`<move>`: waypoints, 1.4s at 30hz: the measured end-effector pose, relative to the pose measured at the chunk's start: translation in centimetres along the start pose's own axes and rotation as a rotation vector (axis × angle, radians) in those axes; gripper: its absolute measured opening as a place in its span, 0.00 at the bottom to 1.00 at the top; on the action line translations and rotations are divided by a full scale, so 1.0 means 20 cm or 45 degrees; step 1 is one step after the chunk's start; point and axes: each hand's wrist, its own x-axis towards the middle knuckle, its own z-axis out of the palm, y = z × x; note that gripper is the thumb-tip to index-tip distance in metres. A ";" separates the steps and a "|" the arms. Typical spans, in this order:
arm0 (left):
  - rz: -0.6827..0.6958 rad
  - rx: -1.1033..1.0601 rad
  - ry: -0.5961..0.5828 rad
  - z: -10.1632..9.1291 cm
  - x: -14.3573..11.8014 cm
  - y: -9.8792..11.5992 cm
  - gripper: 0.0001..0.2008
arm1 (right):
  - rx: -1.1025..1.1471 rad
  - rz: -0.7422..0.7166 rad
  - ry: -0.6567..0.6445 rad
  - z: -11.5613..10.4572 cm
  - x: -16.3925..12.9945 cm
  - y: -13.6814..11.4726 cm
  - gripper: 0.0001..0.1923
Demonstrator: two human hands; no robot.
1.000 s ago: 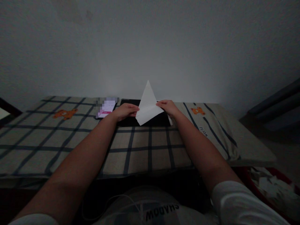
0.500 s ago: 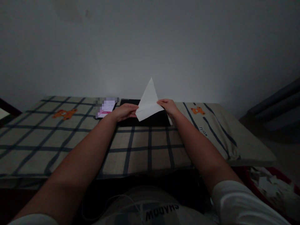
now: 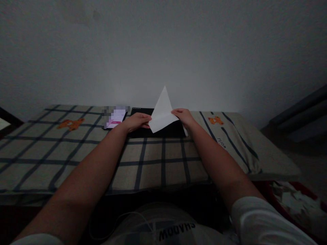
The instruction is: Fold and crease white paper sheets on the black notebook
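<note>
A white sheet of folded paper (image 3: pixel 162 114), with a pointed tip at the top, is held up between my two hands. My left hand (image 3: pixel 137 121) pinches its lower left edge between thumb and fingers. On the opposite edge, my right hand (image 3: pixel 182 115) grips the paper with thumb and fingertips. Beneath the paper lies a flat black pad or board (image 3: pixel 168 130), partly covered by the sheet and my hands. How the paper's layers lie on its far side is hidden.
A lit phone (image 3: pixel 117 119), partly pixelated, lies left of the black pad. Both rest on a checked cloth (image 3: pixel 153 163) with orange bear prints. A plain wall (image 3: pixel 163 51) rises directly behind. At lower right stands a red bin (image 3: pixel 301 186) holding crumpled white scraps.
The paper's tip has dropped very slightly, and its lower left corner has shifted a little. Both hands keep their hold in nearly the same place.
</note>
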 end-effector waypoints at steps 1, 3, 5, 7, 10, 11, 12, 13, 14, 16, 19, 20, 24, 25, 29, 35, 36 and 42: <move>-0.021 -0.006 -0.024 0.00 0.00 0.00 0.09 | 0.003 0.001 0.009 0.00 0.00 0.00 0.17; -0.027 -0.013 -0.040 -0.02 0.00 0.00 0.09 | 0.027 0.005 0.024 0.00 0.00 0.00 0.17; -0.007 -0.026 -0.024 -0.02 0.00 0.00 0.09 | 0.058 -0.001 0.029 0.00 0.00 -0.01 0.17; 0.017 -0.031 -0.001 -0.02 0.00 0.00 0.09 | 0.081 -0.007 0.028 0.01 -0.01 -0.02 0.17; 0.016 -0.010 0.014 -0.02 -0.01 0.01 0.11 | 0.085 0.015 0.021 0.01 -0.01 -0.03 0.15; 0.004 -0.002 0.003 -0.01 -0.01 0.02 0.12 | 0.081 0.023 0.019 0.00 -0.01 -0.03 0.15; -0.008 0.002 -0.016 -0.01 -0.02 0.03 0.13 | 0.077 0.027 0.020 0.00 -0.02 -0.03 0.14; -0.016 0.003 -0.040 -0.01 -0.02 0.03 0.14 | 0.077 0.027 0.021 0.00 -0.02 -0.03 0.14; -0.019 0.003 -0.060 0.00 -0.03 0.04 0.14 | 0.079 0.026 0.022 0.00 -0.02 -0.03 0.14; -0.013 0.008 -0.071 0.00 -0.04 0.04 0.15 | 0.078 0.027 0.019 0.00 -0.02 -0.03 0.13; -0.012 0.042 -0.073 -0.01 -0.04 0.05 0.14 | 0.040 0.037 0.008 0.00 -0.01 -0.03 0.14; -0.015 0.055 -0.077 -0.01 -0.04 0.05 0.14 | 0.031 0.043 0.002 -0.01 -0.01 -0.03 0.14; -0.032 0.056 -0.006 -0.01 -0.03 0.04 0.13 | 0.080 0.057 -0.062 -0.01 -0.01 -0.01 0.14; -0.029 0.048 0.037 -0.01 -0.02 0.04 0.12 | 0.092 0.052 -0.084 -0.01 -0.01 -0.01 0.14; 0.073 0.045 0.134 0.01 0.00 0.02 0.15 | 0.032 0.023 -0.182 0.01 -0.01 -0.01 0.13; 0.107 0.046 0.169 0.02 0.00 0.01 0.17 | 0.053 0.043 -0.303 0.03 -0.03 -0.04 0.11; 0.090 0.043 0.178 0.01 0.00 0.01 0.17 | 0.058 0.067 -0.333 0.03 -0.03 -0.04 0.10; 0.046 -0.027 0.208 -0.01 0.01 0.01 0.14 | 0.168 0.165 -0.470 0.04 -0.05 -0.05 0.09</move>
